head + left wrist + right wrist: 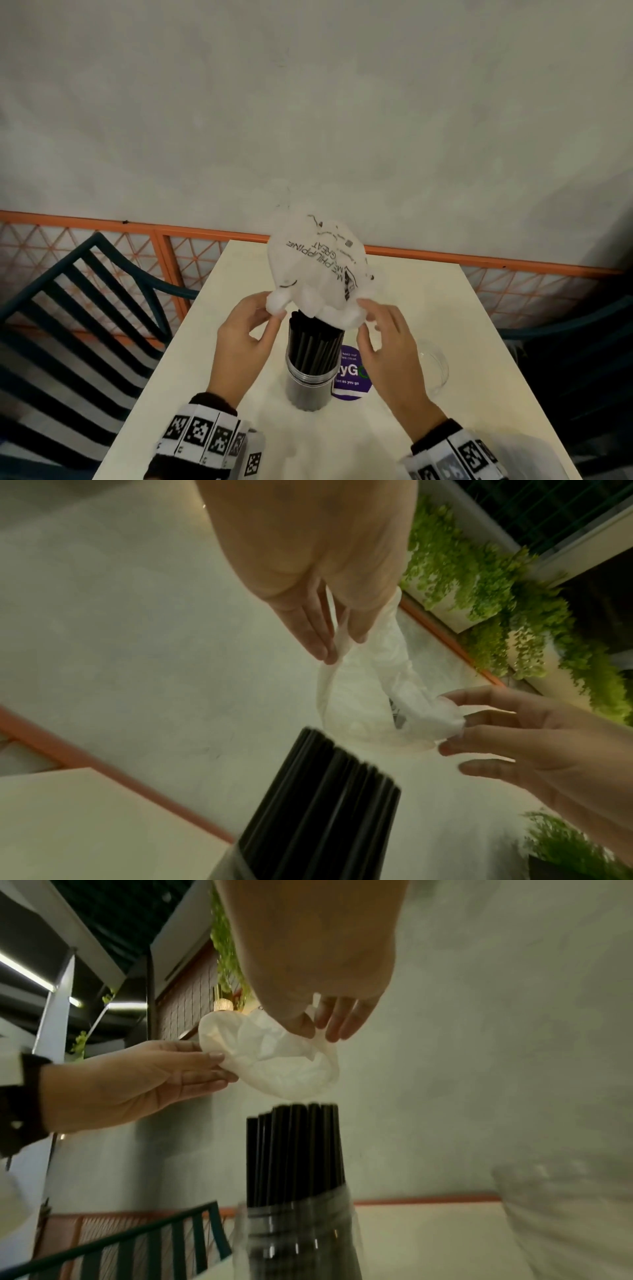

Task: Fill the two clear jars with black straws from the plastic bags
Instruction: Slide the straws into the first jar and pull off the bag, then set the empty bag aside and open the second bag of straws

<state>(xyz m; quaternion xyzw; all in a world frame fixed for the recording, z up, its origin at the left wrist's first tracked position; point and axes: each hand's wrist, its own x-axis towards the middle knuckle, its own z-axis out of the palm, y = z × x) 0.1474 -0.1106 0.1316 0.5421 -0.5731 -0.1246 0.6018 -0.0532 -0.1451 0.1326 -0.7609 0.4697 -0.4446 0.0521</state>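
Note:
A clear jar [310,380] packed with black straws [313,337] stands mid-table. Just above the straw tops hangs a white printed plastic bag [315,267], mouth down, with no straws showing inside it. My left hand [275,310] pinches the bag's left rim and my right hand [363,306] pinches its right rim. In the left wrist view the left hand [337,647] grips the bag [363,680] between thumb and fingers. The right wrist view has the right hand [320,1033] pinching the bag [274,1066] over the straws [294,1150]. A second clear jar [433,366] stands empty to the right.
A purple round sticker [352,380] lies on the cream table [445,308] behind the full jar. A dark slatted chair [78,308] stands to the left and another chair [575,359] to the right. An orange lattice rail [205,236] and a grey wall back the table.

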